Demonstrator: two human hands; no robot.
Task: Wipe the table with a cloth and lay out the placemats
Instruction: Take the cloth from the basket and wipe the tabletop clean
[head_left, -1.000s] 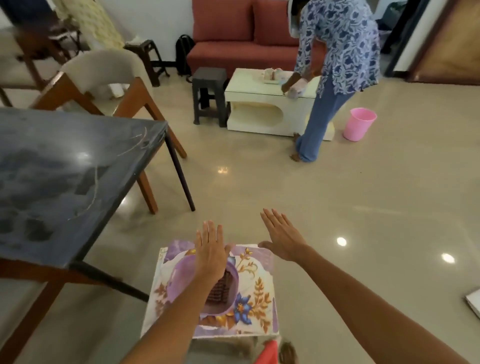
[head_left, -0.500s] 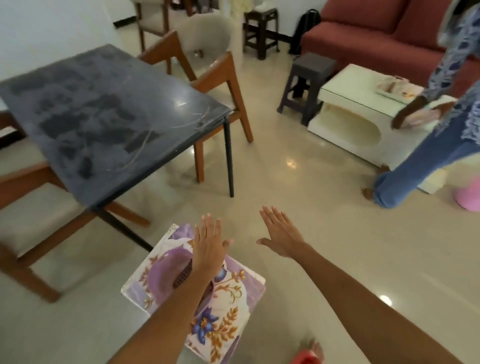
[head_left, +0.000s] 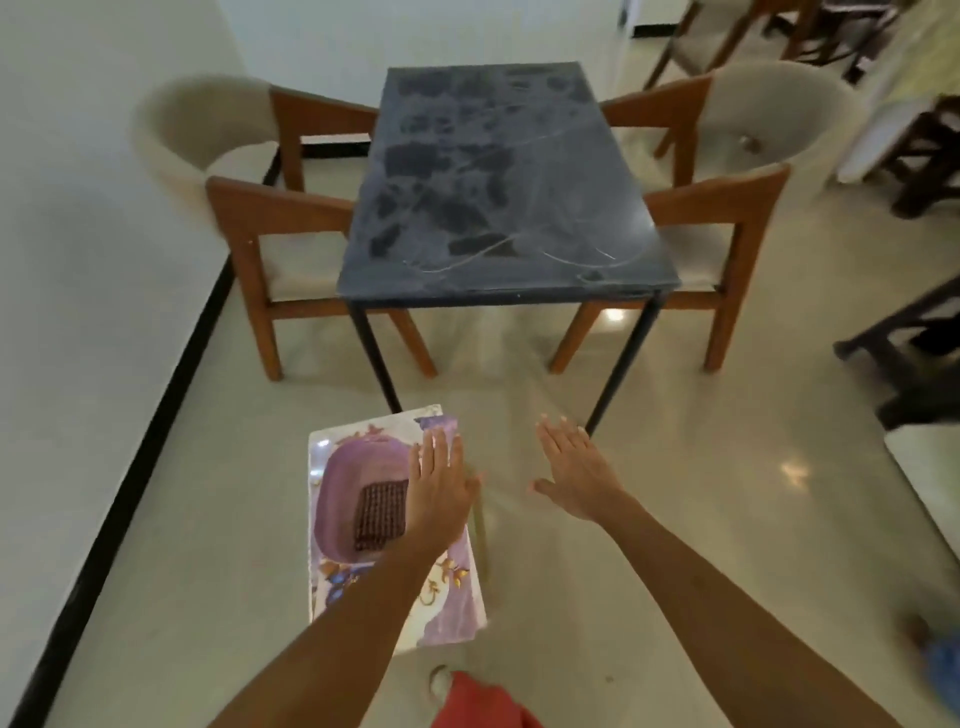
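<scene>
While both arms reach forward, the left hand (head_left: 439, 486) and right hand (head_left: 576, 470) hover flat with fingers straight, grasping nothing. Under the left hand a floral placemat (head_left: 457, 608) lies on the floor, carrying a purple basin (head_left: 345, 480) with a dark cloth (head_left: 379, 514) inside. Beyond stands the smeared dark table (head_left: 498, 182), chairs (head_left: 270, 223) flanking its side edges.

Table: dark table (head_left: 498, 176) with smudgy marks on top; a wooden chair (head_left: 270, 228) on each side
Floor: shiny pale floor (head_left: 727, 467); a flowery box (head_left: 452, 608) stands on it with a purple basket (head_left: 353, 467) on top; a dark cloth (head_left: 379, 514) lies inside
Hands: left hand (head_left: 436, 488) flat over the basket; right hand (head_left: 576, 470) flat over the floor; both hold nothing
</scene>
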